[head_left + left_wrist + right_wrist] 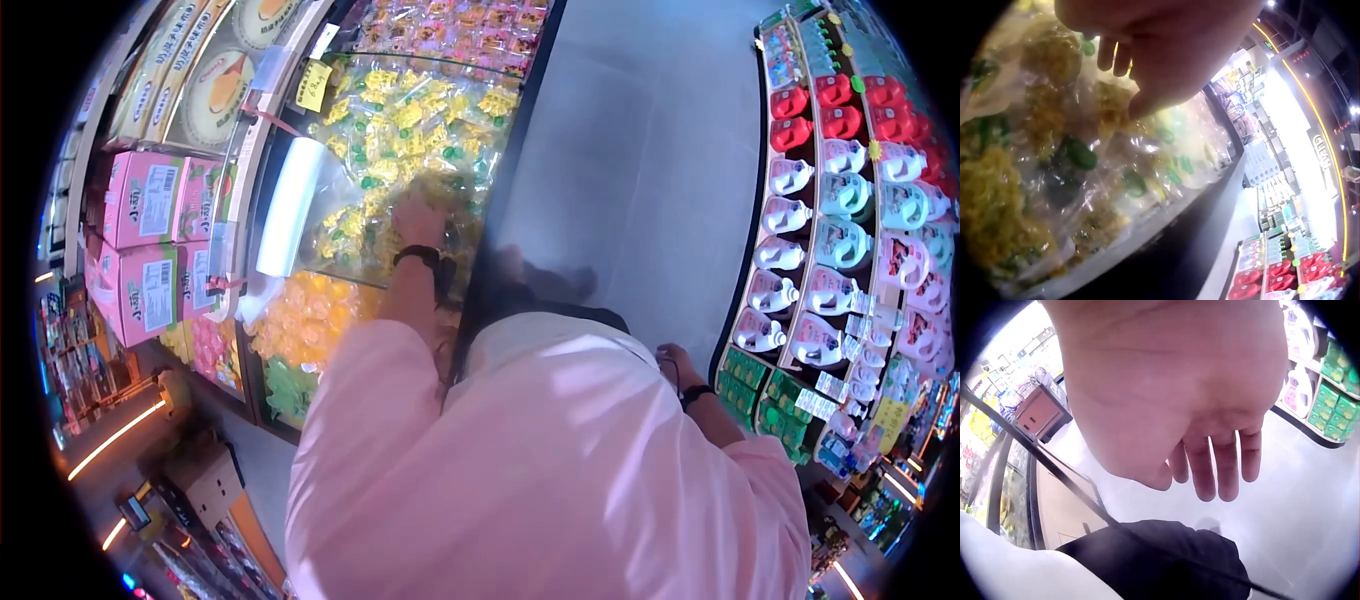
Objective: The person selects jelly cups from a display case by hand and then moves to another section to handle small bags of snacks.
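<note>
My left hand [418,217] reaches into a bin of small clear-wrapped snack packets [400,115] with yellow labels and green spots. Up close in the left wrist view, the packets [1054,119] show yellowish-brown crumbly contents through shiny film. The left hand [1179,44] hovers right over them, its fingers loosely bent and partly hidden behind the palm, with no packet visible in its grasp. Down at my side hangs the right hand [678,366], away from the shelves. Its palm faces the right wrist view, and the fingers [1227,465] dangle loosely with nothing in them.
A roll of clear plastic bags [292,205] stands at the bin's left edge, near a yellow price tag [312,85]. Pink boxes [145,200] are stacked beyond it. Orange-wrapped sweets [310,320] fill the nearer bin. Across the grey aisle floor [640,150], shelves hold detergent bottles [845,190].
</note>
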Tool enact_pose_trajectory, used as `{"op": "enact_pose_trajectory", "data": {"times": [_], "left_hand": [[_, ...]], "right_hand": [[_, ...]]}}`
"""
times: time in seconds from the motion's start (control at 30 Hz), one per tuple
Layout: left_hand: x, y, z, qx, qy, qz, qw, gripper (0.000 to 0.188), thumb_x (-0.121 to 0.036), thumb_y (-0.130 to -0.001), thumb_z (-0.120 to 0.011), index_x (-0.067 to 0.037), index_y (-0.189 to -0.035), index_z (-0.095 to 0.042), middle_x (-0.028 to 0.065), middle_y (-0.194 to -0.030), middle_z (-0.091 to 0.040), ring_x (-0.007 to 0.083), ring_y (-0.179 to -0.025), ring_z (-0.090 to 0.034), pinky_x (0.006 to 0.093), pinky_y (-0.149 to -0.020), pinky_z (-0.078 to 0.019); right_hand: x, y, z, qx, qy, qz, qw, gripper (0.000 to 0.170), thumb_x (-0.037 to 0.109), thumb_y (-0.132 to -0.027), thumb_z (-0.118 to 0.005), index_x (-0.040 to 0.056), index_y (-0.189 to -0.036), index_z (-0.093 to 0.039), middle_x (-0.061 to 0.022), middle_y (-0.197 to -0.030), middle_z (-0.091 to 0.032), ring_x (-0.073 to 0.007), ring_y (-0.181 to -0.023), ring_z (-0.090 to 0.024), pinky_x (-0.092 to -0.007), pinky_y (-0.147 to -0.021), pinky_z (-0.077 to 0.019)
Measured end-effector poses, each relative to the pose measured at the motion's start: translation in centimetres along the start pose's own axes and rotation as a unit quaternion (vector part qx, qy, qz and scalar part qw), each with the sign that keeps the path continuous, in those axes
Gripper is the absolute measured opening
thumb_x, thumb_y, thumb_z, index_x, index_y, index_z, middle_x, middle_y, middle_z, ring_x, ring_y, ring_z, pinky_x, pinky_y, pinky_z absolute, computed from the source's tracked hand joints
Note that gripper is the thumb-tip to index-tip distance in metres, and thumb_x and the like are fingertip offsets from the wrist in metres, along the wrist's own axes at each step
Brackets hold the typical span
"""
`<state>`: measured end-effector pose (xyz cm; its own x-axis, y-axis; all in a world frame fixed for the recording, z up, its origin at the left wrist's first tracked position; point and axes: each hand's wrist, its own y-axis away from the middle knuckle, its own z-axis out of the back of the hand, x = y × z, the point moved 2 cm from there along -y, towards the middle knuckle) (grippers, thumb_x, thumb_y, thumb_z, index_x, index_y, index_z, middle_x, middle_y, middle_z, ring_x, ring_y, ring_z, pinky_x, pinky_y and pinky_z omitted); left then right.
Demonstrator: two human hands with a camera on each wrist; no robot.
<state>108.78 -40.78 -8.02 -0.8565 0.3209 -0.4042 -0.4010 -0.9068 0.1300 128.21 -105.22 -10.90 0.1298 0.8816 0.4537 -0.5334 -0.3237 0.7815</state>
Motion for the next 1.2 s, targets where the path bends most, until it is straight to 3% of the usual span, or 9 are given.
{"op": "enact_pose_trajectory", "data": {"times": [0.27, 0.37, 0.47, 0.6, 0.67, 0.77, 0.93, 1.13, 1.2], "left_hand": [[1.4, -0.7, -1.5, 0.14, 0.134, 0.075, 0.978, 0.06, -0.038, -0.078, -0.082, -0.007, -0.126, -0.063, 0.0146, -0.123, -0.063, 0.0332, -0.112, -0.061, 0.0428, -0.095, -0.0488], [1.7, 1.2, -3.7, 0.035, 0.238, 0.088, 0.967, 0.053, -0.034, -0.082, -0.081, 0.001, -0.118, -0.065, 0.0138, -0.107, -0.067, 0.028, -0.098, -0.065, 0.0376, -0.086, -0.0516], [0.7, 2.7, -3.0, 0.07, 0.327, 0.201, 0.921, 0.049, -0.031, -0.082, -0.079, 0.004, -0.114, -0.066, 0.0221, -0.107, -0.071, 0.0348, -0.095, -0.07, 0.043, -0.078, -0.0538], [-0.8, 5.2, -1.5, 0.061, 0.44, 0.266, 0.856, 0.032, -0.025, -0.091, -0.074, 0.001, -0.11, -0.071, 0.008, -0.09, -0.071, 0.0147, -0.078, -0.065, 0.032, -0.067, -0.0506], [-5.2, 6.6, 2.5, 0.019, 0.572, 0.236, 0.785, 0.02, -0.022, -0.095, -0.07, -0.005, -0.105, -0.073, -0.003, -0.079, -0.062, 0.0066, -0.065, -0.051, 0.0254, -0.057, -0.0383], [-7.9, 8.3, 4.8, -0.03, 0.612, 0.222, 0.759, 0.014, -0.018, -0.096, -0.069, -0.007, -0.103, -0.072, -0.0078, -0.08, -0.061, 0.0015, -0.062, -0.043, 0.0212, -0.056, -0.0322], [-13.4, 10.6, 9.8, -0.145, 0.685, 0.194, 0.687, 0.011, -0.018, -0.101, -0.063, -0.009, -0.103, -0.068, -0.0043, -0.092, -0.068, 0.0039, -0.082, -0.06, 0.022, -0.07, -0.0453], [-14.3, 12.6, 13.8, -0.184, 0.775, 0.153, 0.584, 0.025, -0.022, -0.106, -0.05, -0.006, -0.116, -0.067, 0.0002, -0.105, -0.07, 0.0069, -0.086, -0.062, 0.0253, -0.074, -0.0492], [-14.7, 13.2, 16.2, -0.193, 0.712, 0.139, 0.66, 0.013, -0.02, -0.099, -0.066, -0.008, -0.104, -0.068, -0.0046, -0.094, -0.066, 0.0045, -0.083, -0.058, 0.0238, -0.073, -0.0472]], "right_hand": [[12.3, -11.1, 4.9, 0.067, 0.087, 0.109, 0.988, 0.037, 0.026, -0.091, -0.069, -0.0006, -0.117, -0.064, -0.0171, -0.092, -0.07, -0.026, -0.082, -0.066, -0.0366, -0.076, -0.0529], [13.0, -20.9, 7.2, 0.137, 0.046, 0.197, 0.97, 0.035, 0.022, -0.088, -0.07, 0.0008, -0.116, -0.065, -0.0153, -0.087, -0.069, -0.0246, -0.081, -0.065, -0.036, -0.075, -0.0524], [20.9, -24.3, 10.3, 0.145, 0.103, 0.218, 0.96, 0.029, 0.02, -0.09, -0.066, 0.0017, -0.112, -0.066, -0.0097, -0.085, -0.068, -0.0222, -0.081, -0.064, -0.0361, -0.075, -0.0524], [31.2, -31.3, 11.5, 0.141, 0.081, 0.202, 0.966, 0.029, 0.022, -0.096, -0.059, -0.0013, -0.111, -0.066, -0.0115, -0.09, -0.07, -0.0248, -0.08, -0.065, -0.0372, -0.078, -0.0533], [36.7, -35.1, 11.1, 0.136, 0.255, 0.354, 0.889, 0.027, 0.019, -0.1, -0.055, -0.0003, -0.116, -0.066, -0.0113, -0.095, -0.071, -0.0205, -0.083, -0.066, -0.0336, -0.078, -0.0537], [47.4, -28.7, 7.8, 0.177, 0.228, 0.413, 0.864, 0.025, 0.016, -0.101, -0.058, 0.0016, -0.119, -0.066, -0.0106, -0.097, -0.072, -0.0152, -0.087, -0.066, -0.0303, -0.078, -0.053], [62.4, -12.7, 2.6, 0.277, 0.2, 0.557, 0.757, 0.027, 0.021, -0.098, -0.066, 0.0032, -0.118, -0.068, -0.0046, -0.094, -0.07, -0.0106, -0.083, -0.062, -0.0281, -0.075, -0.0507], [65.4, -1.3, -5.6, 0.438, 0.194, 0.589, 0.651, 0.027, 0.028, -0.091, -0.076, 0.003, -0.102, -0.07, -0.0008, -0.079, -0.065, -0.009, -0.072, -0.055, -0.0261, -0.068, -0.0473], [64.8, -0.2, -8.2, 0.452, 0.185, 0.595, 0.638, 0.026, 0.027, -0.09, -0.077, 0.0031, -0.091, -0.069, 0.0002, -0.075, -0.062, -0.0086, -0.07, -0.054, -0.0263, -0.065, -0.0463]]}}
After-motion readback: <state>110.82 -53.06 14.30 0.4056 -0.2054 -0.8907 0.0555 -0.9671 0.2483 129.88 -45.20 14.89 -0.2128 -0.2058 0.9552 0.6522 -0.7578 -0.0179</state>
